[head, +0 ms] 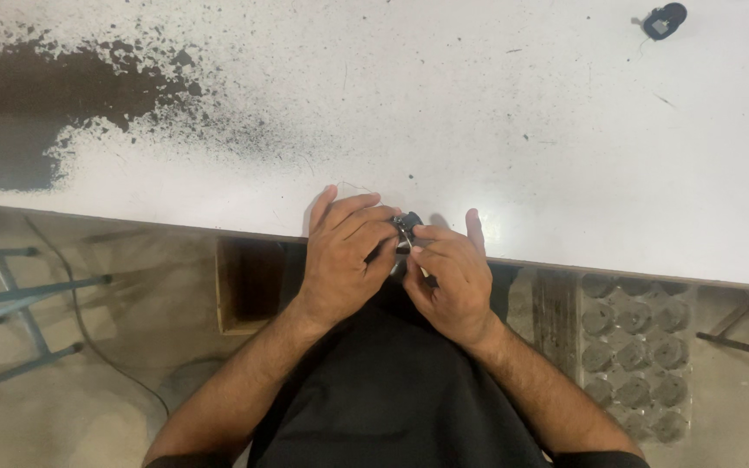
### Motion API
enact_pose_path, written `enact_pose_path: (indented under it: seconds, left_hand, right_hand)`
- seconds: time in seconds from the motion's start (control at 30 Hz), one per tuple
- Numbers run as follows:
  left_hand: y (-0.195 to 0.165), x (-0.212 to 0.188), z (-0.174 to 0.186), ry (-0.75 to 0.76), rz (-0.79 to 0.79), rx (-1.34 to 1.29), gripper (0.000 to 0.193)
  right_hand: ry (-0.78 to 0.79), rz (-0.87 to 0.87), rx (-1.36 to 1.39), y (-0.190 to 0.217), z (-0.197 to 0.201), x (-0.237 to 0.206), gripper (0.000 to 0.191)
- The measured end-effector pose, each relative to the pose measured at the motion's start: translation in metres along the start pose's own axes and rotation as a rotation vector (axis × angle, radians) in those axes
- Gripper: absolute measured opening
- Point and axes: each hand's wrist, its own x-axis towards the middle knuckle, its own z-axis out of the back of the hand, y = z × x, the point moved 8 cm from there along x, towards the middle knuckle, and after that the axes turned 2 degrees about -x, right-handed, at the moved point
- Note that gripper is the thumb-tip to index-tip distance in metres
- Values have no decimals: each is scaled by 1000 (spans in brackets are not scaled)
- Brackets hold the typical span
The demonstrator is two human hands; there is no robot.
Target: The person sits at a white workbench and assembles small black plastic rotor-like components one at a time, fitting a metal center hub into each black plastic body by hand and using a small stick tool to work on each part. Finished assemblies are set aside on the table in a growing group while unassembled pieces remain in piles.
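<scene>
Pinching a small dark part (407,227) with both hands (346,256) (446,276) at the desk (478,130) edge, we fit it; next needs gentle fingers.

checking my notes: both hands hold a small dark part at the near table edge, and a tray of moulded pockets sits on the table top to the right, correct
Not quite. The tray of moulded pockets sits below the table, down at floor level on the right, as the head view shows. The rest holds: left hand and right hand hold the small dark part at the near edge.

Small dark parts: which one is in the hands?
The small dark part at the near table edge, pinched between left hand and right hand. The other dark part lies alone at the table's far right, untouched.
</scene>
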Motion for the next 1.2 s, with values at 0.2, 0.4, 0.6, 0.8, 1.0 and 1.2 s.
enact_pose_path:
  seconds: [0.2, 0.4, 0.6, 0.8, 1.0, 1.2]
  left_hand:
    - [-1, 2, 5, -2, 24, -20, 13]
    - [1, 7, 10, 6, 68, -63, 30]
    - [-5, 19, 18, 58, 48, -4, 25]
    - [-22, 30, 27, 83, -23, 0, 15]
    - [-31, 29, 26, 67, -128, 53, 14]
    - [-38, 22, 15, 58, -227, 144, 16]
  right_hand:
    - [18, -21, -22, 3, -1, 9, 31]
    - [21, -34, -108, -1, 23, 16, 27]
    - [127, -158, -165, -20, 12, 22, 45]
    - [172, -71, -202, -19, 5, 24, 41]
    - [173, -109, -156, -25, 9, 24, 39]
    - [187, -113, -131, -25, 8, 24, 39]
